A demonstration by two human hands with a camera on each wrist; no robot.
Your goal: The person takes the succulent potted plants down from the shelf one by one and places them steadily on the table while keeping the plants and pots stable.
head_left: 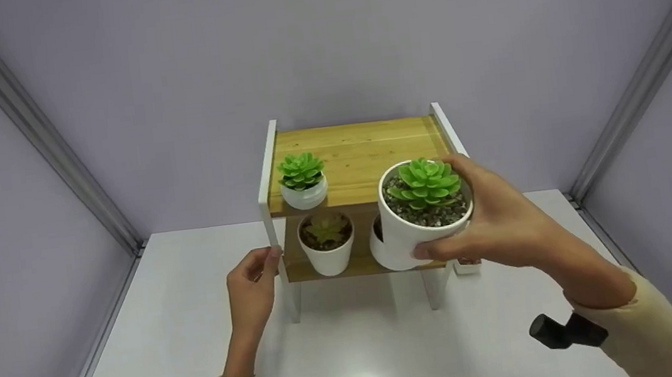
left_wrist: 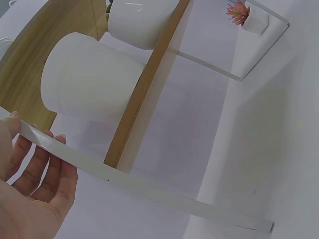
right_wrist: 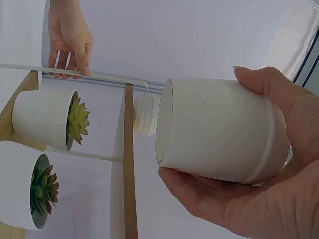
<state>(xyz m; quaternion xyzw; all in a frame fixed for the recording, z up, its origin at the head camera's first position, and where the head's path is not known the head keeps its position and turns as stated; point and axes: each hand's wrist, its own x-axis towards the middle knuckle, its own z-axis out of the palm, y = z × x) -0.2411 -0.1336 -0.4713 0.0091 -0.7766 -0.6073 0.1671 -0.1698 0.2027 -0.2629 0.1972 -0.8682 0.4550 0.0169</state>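
My right hand [head_left: 504, 220] grips a white potted succulent [head_left: 405, 237] around its side, thumb in front and fingers behind. The pot, with bright green leaves over gravel, stays upright before the right part of a two-tier wooden shelf [head_left: 364, 160]. In the right wrist view the held pot [right_wrist: 219, 129] overlaps the upper board's edge. My left hand [head_left: 252, 286] holds the shelf's white side post [left_wrist: 124, 179] between thumb and fingers. Beside that hand, on the lower board, stands a pot with a yellowish-green succulent [head_left: 328, 243].
A small round pot with a green succulent [head_left: 305, 193] sits at the upper board's left front. A dark green, red-tipped succulent [right_wrist: 45, 191] stands on the lower board, mostly behind the held pot. Down by the right leg is a small white pot with a pink succulent [left_wrist: 238, 13].
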